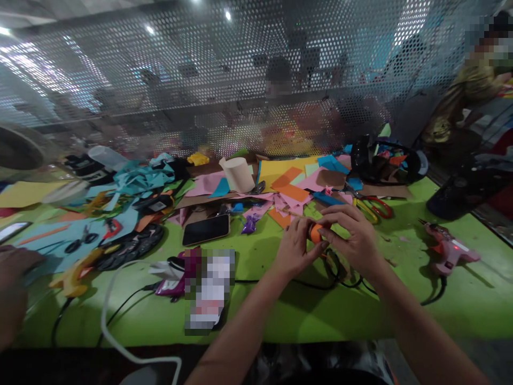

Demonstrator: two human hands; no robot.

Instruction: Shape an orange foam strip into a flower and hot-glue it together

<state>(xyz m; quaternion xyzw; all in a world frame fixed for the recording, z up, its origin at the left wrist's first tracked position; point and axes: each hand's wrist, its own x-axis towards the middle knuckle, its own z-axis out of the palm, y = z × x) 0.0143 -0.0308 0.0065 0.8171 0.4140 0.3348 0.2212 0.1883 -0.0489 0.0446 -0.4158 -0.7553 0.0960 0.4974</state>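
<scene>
Between my two hands, above the green table point(256, 315), is a small rounded orange piece point(316, 233); it looks like curled paper, but its exact kind is unclear. My left hand point(297, 243) pinches it from the left, with a thin light stick point(289, 212) showing behind the fingers. From the right, my right hand point(349, 235) has its thumb and fingers closed on the same piece. Black cable point(332, 272) loops below my hands. To the right lies a pink glue gun point(449, 251) with a red light on.
Coloured paper scraps point(294, 187), a paper roll point(238, 175) and red-and-yellow-handled scissors point(371, 206) lie behind my hands. Leftward are a dark-screened phone point(207, 230), a purple tissue pack point(176, 280) and a yellow glue gun point(78, 275). Another person's hand point(16, 278) is at far left.
</scene>
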